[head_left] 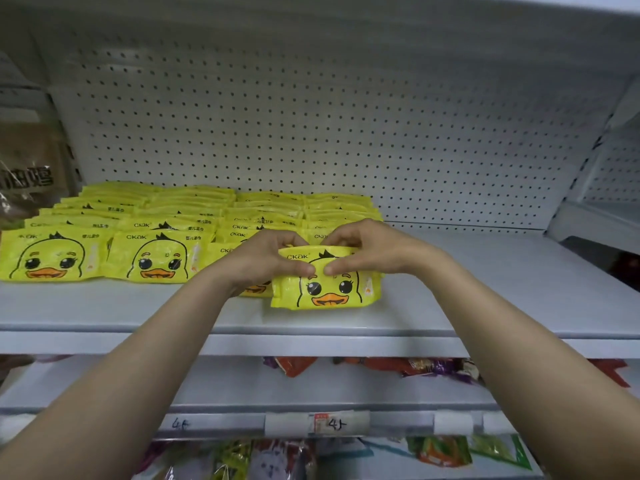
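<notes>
At the bottom of the view, nearest the camera, mixed snack packets (443,452) lie on a lower shelf. Directly above them runs a price rail (214,424) carrying a white label (332,424) with a handwritten "4". One level up, orange and purple bags (433,367) lie beneath the grey shelf (485,306) where the work takes place.

Both forearms reach up and forward over the front edge of that shelf. The left hand (266,258) and the right hand (367,247) meet on one yellow duck-face pack (329,289). Each hand pinches the upper part of the pack: the thumbs press on the printed front, almost tip to tip, and the fingers curl over the top edge to the rear. The pack stands upright near the middle of the shelf, face toward the camera, with its lower edge at the shelf surface. It stands ahead of the other packs, at the right end.

Behind it and to its left, identical yellow packs (194,216) stand in four rows that run back to the rear panel. The front left pack (45,258) faces forward. A brown bag (27,174) stands at the far left. A white pegboard (311,116) closes the back.
</notes>
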A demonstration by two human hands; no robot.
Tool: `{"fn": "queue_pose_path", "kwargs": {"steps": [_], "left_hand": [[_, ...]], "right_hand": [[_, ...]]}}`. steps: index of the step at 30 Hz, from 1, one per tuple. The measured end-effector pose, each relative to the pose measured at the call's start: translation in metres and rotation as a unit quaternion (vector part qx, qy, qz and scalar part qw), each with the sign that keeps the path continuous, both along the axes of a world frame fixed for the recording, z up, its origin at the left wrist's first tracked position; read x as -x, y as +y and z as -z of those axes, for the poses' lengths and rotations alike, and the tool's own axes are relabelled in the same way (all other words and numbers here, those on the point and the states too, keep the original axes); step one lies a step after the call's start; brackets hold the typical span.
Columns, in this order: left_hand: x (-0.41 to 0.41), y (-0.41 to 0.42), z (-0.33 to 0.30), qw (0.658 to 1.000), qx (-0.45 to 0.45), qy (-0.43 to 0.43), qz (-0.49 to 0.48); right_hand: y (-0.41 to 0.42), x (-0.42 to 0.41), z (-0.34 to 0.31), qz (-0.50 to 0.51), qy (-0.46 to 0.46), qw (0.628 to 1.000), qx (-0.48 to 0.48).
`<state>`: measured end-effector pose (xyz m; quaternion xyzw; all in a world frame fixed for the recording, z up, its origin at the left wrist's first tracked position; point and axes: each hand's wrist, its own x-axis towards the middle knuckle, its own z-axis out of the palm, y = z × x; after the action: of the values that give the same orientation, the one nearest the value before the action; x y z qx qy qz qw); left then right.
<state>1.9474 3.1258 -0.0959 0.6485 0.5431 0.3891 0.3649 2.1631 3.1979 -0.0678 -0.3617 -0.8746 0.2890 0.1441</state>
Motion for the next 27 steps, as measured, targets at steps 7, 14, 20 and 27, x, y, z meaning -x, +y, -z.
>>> {"fn": "queue_pose_path", "kwargs": {"steps": [7,14,20,27], "left_hand": [[-0.017,0.013,0.014,0.979,-0.142,0.095,-0.109],[-0.001,0.016,0.057,0.902,-0.198,0.349,-0.16],[-0.002,0.016,0.062,0.885,-0.201,0.391,-0.151],[0.0,0.021,0.066,0.883,-0.204,0.392,-0.158]], "right_hand": [[0.009,-0.025,0.005,0.081,-0.037,0.993,-0.077],[0.034,-0.033,0.025,0.141,-0.034,0.985,-0.094],[0.043,-0.023,0.036,0.161,-0.024,0.977,-0.137],[0.04,-0.016,0.045,0.2,-0.053,0.956,-0.209]]}}
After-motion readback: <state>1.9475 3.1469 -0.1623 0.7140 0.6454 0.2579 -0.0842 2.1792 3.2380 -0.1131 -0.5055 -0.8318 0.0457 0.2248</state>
